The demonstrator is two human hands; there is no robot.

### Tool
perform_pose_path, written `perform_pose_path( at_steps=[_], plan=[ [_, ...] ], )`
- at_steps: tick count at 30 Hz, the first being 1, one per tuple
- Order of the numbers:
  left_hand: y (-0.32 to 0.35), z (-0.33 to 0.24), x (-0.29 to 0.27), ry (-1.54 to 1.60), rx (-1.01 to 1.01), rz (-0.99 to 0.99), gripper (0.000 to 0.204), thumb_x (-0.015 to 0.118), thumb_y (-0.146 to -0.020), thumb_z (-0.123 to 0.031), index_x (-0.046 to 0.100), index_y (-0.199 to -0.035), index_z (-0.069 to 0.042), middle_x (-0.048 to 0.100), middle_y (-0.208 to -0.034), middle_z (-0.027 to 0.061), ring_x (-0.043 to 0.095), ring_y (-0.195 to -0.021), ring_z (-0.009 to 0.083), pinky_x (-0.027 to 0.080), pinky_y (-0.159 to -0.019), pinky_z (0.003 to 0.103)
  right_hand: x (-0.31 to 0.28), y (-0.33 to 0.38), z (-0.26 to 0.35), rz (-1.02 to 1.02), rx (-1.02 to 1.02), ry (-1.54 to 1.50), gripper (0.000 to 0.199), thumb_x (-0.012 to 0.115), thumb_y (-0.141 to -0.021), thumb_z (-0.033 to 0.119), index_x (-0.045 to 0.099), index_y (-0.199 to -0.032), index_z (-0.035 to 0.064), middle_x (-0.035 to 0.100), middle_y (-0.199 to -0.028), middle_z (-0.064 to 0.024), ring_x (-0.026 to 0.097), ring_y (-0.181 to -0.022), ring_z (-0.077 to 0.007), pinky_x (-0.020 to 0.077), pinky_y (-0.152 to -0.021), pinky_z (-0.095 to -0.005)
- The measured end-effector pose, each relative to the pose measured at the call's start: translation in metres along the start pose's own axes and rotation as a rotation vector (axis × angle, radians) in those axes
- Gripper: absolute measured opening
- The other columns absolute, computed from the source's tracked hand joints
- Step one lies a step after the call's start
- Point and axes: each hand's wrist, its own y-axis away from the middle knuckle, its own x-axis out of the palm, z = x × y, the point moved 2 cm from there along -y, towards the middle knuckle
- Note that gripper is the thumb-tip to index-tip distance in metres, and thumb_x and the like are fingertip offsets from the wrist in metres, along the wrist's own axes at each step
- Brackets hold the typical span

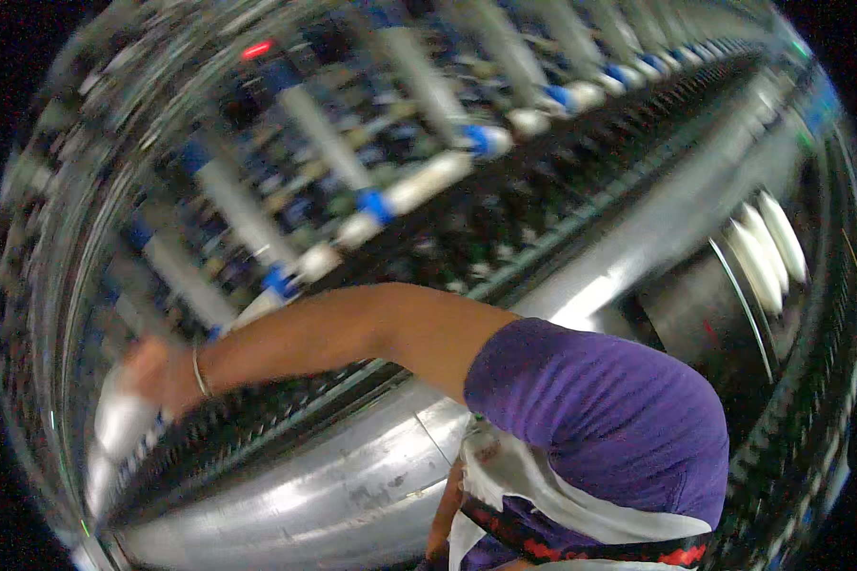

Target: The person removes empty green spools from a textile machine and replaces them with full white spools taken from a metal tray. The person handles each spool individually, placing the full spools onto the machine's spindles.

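Note:
My right arm, in a purple sleeve [600, 409], stretches across to the far left. Its hand [157, 376], blurred by motion, is against a white cylinder [124, 419] that looks like a yarn bobbin. The fingers are smeared, so whether they grip it does not show. A thin bracelet [201, 371] circles that wrist. Of my left arm only a strip of skin [445, 509] shows beside the white apron [581, 495]; my left hand is out of sight. Beyond the right forearm runs a slanting row of white bobbins [433, 183] with blue parts [376, 205].
Long grey bars [324, 133] stand over the bobbin row. A dark machine rail [581, 181] and a shiny metal casing [324, 504] run alongside. Several white rolls [771, 247] sit at the right by a dark cylinder [714, 314]. A red light [257, 49] glows at the upper left.

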Motion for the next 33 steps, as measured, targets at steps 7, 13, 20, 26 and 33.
perform_pose_path(
  at_steps=[7,13,20,26,33],
  plan=[
    [-0.061,-0.068,0.024,-0.205,-0.165,0.199,0.039,0.057,-0.097,-0.030,0.063,-0.120,0.002,0.067,-0.104,0.0042,0.060,-0.095,0.0115,0.048,-0.086,0.032,-0.197,0.329,0.009,0.252,0.225,-0.430,0.054,0.066,-0.085,0.048,0.062,-0.120,0.0067,0.064,-0.110,-0.0174,0.060,-0.106,-0.0367,0.0514,-0.085,-0.0485],
    [-0.157,-0.153,0.128,-0.557,-0.018,0.150,0.050,0.061,-0.098,-0.025,0.051,-0.140,0.001,0.067,-0.116,0.0082,0.060,-0.105,0.0150,0.048,-0.092,0.031,-0.490,0.715,0.070,0.321,1.731,0.392,0.029,0.068,-0.083,0.017,0.069,-0.112,0.0115,0.071,-0.098,-0.0116,0.068,-0.092,-0.0310,0.0551,-0.079,-0.0432],
    [-0.268,-0.245,0.379,-0.475,0.155,0.227,0.056,0.061,-0.097,-0.015,0.039,-0.147,0.000,0.058,-0.135,0.0167,0.056,-0.122,0.0243,0.043,-0.105,0.035,-0.784,0.997,0.225,-0.815,1.917,1.352,0.026,0.064,-0.083,0.015,0.068,-0.107,0.0064,0.068,-0.106,-0.0150,0.065,-0.098,-0.0348,0.0524,-0.086,-0.0430],
    [-0.281,-0.262,0.500,-0.887,0.056,0.597,0.056,0.061,-0.092,0.000,0.043,-0.146,-0.002,0.057,-0.139,0.0160,0.052,-0.131,0.0236,0.040,-0.107,0.034,-0.872,1.138,0.297,-0.006,2.355,1.454,0.040,0.061,-0.077,0.001,0.055,-0.116,-0.0014,0.061,-0.116,-0.0234,0.053,-0.116,-0.0431,0.0449,-0.098,-0.0488],
    [-0.307,-0.271,0.549,-0.943,0.120,0.436,0.054,0.064,-0.090,-0.001,0.048,-0.142,-0.002,0.062,-0.131,0.0194,0.059,-0.124,0.0252,0.045,-0.102,0.035,-0.907,1.146,0.304,0.336,2.605,0.621,0.058,0.073,-0.071,0.013,0.051,-0.124,0.0079,0.068,-0.110,-0.0207,0.066,-0.101,-0.0401,0.0518,-0.088,-0.0497]
  ],
)
